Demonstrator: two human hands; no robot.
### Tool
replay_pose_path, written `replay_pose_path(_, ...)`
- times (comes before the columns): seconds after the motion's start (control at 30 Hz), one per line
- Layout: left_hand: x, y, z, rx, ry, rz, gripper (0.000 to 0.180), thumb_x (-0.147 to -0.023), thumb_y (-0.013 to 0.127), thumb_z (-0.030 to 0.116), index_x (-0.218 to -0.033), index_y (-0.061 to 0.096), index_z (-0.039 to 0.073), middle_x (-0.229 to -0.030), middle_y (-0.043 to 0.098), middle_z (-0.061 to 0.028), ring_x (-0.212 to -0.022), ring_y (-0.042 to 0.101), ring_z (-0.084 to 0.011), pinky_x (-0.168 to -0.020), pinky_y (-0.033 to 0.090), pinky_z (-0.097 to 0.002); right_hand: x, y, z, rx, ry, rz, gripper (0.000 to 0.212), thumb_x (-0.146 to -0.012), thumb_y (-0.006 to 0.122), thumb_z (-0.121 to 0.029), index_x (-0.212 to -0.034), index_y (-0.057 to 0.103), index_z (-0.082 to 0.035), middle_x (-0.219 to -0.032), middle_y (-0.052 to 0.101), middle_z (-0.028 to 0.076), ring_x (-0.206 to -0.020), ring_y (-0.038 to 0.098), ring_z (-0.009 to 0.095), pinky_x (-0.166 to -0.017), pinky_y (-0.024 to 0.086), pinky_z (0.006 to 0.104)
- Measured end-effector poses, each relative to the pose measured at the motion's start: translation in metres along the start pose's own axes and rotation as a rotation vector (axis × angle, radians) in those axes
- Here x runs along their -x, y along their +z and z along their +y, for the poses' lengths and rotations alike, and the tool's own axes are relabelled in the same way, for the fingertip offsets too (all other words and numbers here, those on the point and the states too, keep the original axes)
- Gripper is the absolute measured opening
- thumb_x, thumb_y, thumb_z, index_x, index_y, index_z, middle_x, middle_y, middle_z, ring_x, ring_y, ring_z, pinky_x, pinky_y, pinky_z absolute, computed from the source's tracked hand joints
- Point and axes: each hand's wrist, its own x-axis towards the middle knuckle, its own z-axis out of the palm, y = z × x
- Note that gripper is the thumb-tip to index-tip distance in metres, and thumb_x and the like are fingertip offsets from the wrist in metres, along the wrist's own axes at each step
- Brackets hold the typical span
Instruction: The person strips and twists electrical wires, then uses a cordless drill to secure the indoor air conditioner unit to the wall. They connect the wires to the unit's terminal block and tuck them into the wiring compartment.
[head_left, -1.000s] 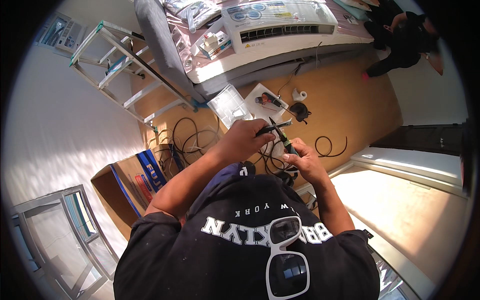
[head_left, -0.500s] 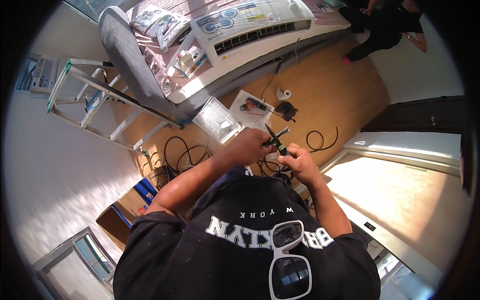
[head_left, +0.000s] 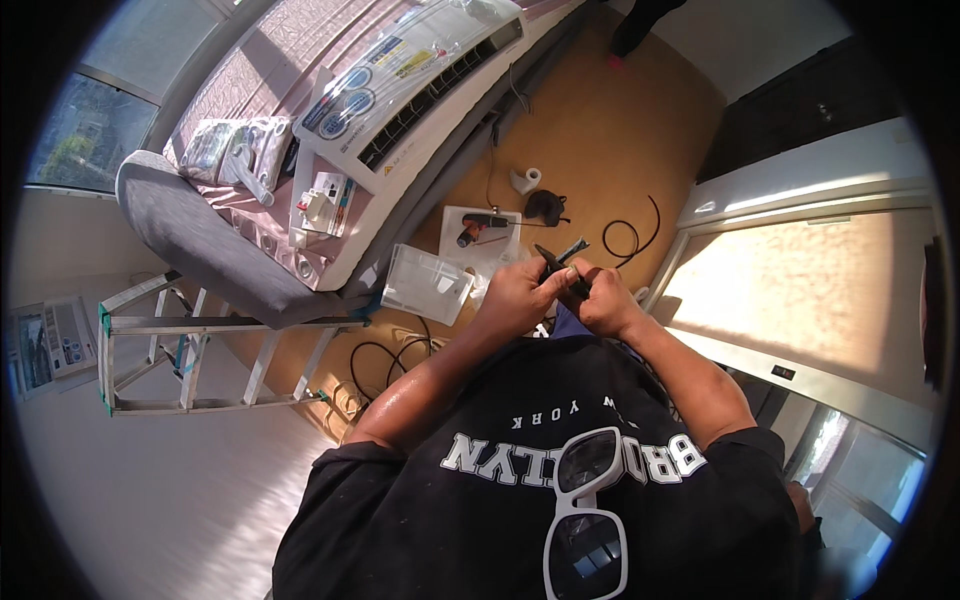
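My left hand [head_left: 522,298] is closed, its thumb pressed forward, around a black cable whose pale stripped-looking end [head_left: 574,248] sticks out beyond the fingers. My right hand [head_left: 606,302] is wrapped around a dark, pointed hand tool [head_left: 546,259] that looks like a knife. The tool lies across the cable, with both hands almost touching in front of my chest. Fingers hide most of the tool's handle and where it meets the cable.
A bed with a wrapped air conditioner unit [head_left: 400,90] stands ahead left, a stepladder [head_left: 230,325] at left. On the floor lie a clear plastic box [head_left: 425,284], a cordless drill [head_left: 478,231], a tape roll [head_left: 526,180] and a coiled black cable [head_left: 632,238]. A sliding door stands right.
My view has turned, so the room sits differently. My hands have drawn closer together, and my left thumb has come forward against the tool and cable.
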Motion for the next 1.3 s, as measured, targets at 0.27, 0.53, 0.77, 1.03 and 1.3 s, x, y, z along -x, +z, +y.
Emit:
replay_pose_path(0.27,-0.068,-0.003,-0.072,0.139,-0.269,0.077,0.051,-0.102,0.074,0.049,-0.082,0.067,0.002,-0.066,0.055,-0.0004,-0.062,0.044,-0.0097,-0.057,0.037,-0.033,-0.111,-0.06,0.088,0.301,0.385,0.184,0.041,-0.088,0.07,-0.036,-0.114,0.068,-0.004,-0.112,0.075,0.025,-0.107,0.071,0.044,-0.095,0.055,0.0504)
replay_pose_path(0.53,-0.146,-0.044,-0.183,0.735,-0.489,0.366,0.027,-0.109,0.052,0.029,-0.101,0.066,0.006,-0.08,0.056,0.0008,-0.067,0.052,-0.0103,-0.061,0.041,-0.0281,-0.215,-0.144,0.275,0.139,0.607,-0.137,0.042,-0.085,0.069,-0.036,-0.106,0.068,0.0,-0.102,0.074,0.021,-0.101,0.072,0.033,-0.091,0.053,0.0426)
replay_pose_path(0.77,-0.186,0.028,-0.248,0.206,-0.949,0.675,0.027,-0.107,0.06,0.023,-0.117,0.072,0.001,-0.081,0.072,-0.006,-0.065,0.065,-0.014,-0.064,0.052,-0.031,-0.453,-0.226,0.472,0.401,0.628,-0.497,0.037,-0.08,0.079,-0.025,-0.108,0.068,-0.003,-0.09,0.072,0.015,-0.081,0.07,0.026,-0.076,0.057,0.0406)
replay_pose_path(1.03,-0.282,0.145,-0.197,0.241,-1.182,0.867,0.021,-0.105,0.07,0.019,-0.117,0.074,0.002,-0.094,0.076,-0.0034,-0.076,0.068,-0.0103,-0.067,0.055,-0.0258,-0.653,-0.198,0.648,0.681,0.453,-0.774,0.058,-0.094,0.063,-0.04,-0.133,0.068,0.002,-0.135,0.069,0.029,-0.129,0.067,0.041,-0.107,0.053,0.0477)
replay_pose_path(1.3,-0.395,0.226,-0.218,0.683,-1.104,0.861,0.017,-0.105,0.071,0.016,-0.113,0.076,0.002,-0.096,0.075,-0.0006,-0.083,0.065,-0.007,-0.072,0.054,-0.0252,-0.733,-0.076,0.633,0.654,0.511,-0.791,0.044,-0.105,0.056,-0.035,-0.122,0.068,0.004,-0.121,0.073,0.03,-0.114,0.072,0.046,-0.097,0.057,0.0512)
